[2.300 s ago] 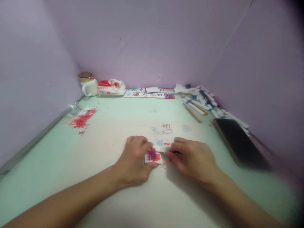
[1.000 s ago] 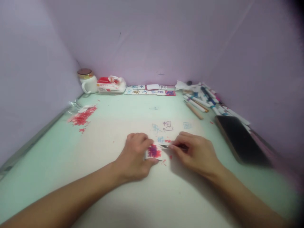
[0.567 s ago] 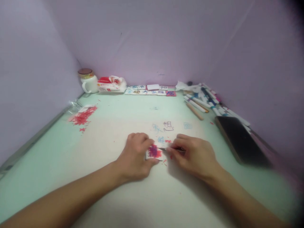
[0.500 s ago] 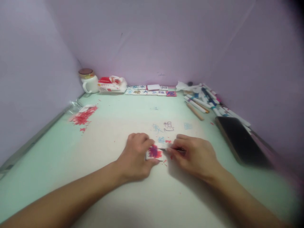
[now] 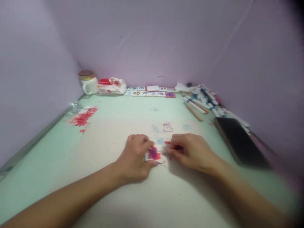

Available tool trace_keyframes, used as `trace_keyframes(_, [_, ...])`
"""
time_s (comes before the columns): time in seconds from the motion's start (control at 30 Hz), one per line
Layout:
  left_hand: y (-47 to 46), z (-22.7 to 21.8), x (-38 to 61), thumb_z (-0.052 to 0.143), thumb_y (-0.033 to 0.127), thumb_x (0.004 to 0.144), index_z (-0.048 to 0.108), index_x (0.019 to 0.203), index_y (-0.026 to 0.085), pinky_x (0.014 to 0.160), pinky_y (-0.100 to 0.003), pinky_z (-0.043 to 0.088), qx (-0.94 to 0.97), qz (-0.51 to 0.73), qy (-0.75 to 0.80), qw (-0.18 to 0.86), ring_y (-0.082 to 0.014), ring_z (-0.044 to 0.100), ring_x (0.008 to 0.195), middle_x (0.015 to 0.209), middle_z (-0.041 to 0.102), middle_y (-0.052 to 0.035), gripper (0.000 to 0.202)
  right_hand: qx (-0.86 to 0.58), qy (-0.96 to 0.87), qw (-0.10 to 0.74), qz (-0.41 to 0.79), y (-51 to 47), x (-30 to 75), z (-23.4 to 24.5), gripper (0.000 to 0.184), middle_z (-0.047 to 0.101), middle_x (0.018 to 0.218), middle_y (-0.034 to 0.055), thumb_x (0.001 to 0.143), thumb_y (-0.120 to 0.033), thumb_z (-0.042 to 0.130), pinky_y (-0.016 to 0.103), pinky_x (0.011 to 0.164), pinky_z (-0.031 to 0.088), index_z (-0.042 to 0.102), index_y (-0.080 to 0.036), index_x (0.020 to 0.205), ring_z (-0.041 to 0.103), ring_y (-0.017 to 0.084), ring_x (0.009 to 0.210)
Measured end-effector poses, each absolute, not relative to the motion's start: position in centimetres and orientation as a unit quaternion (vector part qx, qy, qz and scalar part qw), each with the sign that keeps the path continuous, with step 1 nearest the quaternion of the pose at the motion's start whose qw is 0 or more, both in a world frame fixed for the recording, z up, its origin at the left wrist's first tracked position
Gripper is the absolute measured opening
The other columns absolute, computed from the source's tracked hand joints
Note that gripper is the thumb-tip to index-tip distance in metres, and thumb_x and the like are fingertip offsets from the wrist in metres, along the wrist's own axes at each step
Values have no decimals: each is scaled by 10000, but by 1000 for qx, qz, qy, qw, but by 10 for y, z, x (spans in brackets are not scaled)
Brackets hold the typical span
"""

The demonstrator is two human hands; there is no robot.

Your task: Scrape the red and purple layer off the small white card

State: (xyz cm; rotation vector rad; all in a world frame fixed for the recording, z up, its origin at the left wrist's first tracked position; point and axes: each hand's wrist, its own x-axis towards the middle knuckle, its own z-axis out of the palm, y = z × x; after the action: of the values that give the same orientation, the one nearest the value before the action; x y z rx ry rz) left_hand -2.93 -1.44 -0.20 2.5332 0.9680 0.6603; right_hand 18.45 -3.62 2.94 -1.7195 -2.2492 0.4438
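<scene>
A small white block [image 5: 154,154], its face coloured red with purple character strokes, lies on the table. My left hand [image 5: 135,157] grips it by the left side, thumb at the near edge and fingers at the far edge. At the block's right, my right hand [image 5: 193,152] pinches a thin dark carving knife [image 5: 180,148]; its tip is smeared by motion near the block's right edge. Red shavings [image 5: 163,164] lie beside the block. Blue and purple characters [image 5: 167,127] are written on the tabletop just beyond.
At the back stand a white mug [image 5: 90,85], a wipes pack [image 5: 111,86] and rows of character tiles [image 5: 144,94]. Markers [image 5: 194,105] and a phone [image 5: 239,141] lie to the right. A heap of red shavings [image 5: 84,117] sits on the left.
The carving knife and my right hand have shifted slightly and the tip is more blurred. My left hand keeps its grip on the block. The whole view has moved a little.
</scene>
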Motion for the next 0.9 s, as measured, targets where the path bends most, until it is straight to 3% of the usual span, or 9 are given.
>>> trace_keyframes(0.33, [-13,0,-30,669,326,753,625,1000,133,900,-477,390,901,221,332,169,-269,537,925,969,557,-113,317,-584,-782,122,178,-32,188,31,153,633,584,-33,754,-259,632,259,548,307,629,-227,604,496,136,556])
trace_keyframes(0.6, [-12,1,-30,670,315,756,614,1011,162,909,-497,396,899,209,338,184,-276,524,971,1022,559,-107,303,-589,-732,202,276,-31,193,19,121,656,621,-23,743,-236,619,250,563,362,636,-207,627,552,139,598])
trace_keyframes(0.9, [-13,-2,-29,700,301,711,606,969,171,868,-489,418,881,233,377,166,-261,539,904,942,569,-77,303,-641,-709,265,126,-43,183,3,145,672,688,1,796,-289,614,287,600,382,650,-225,670,576,179,704])
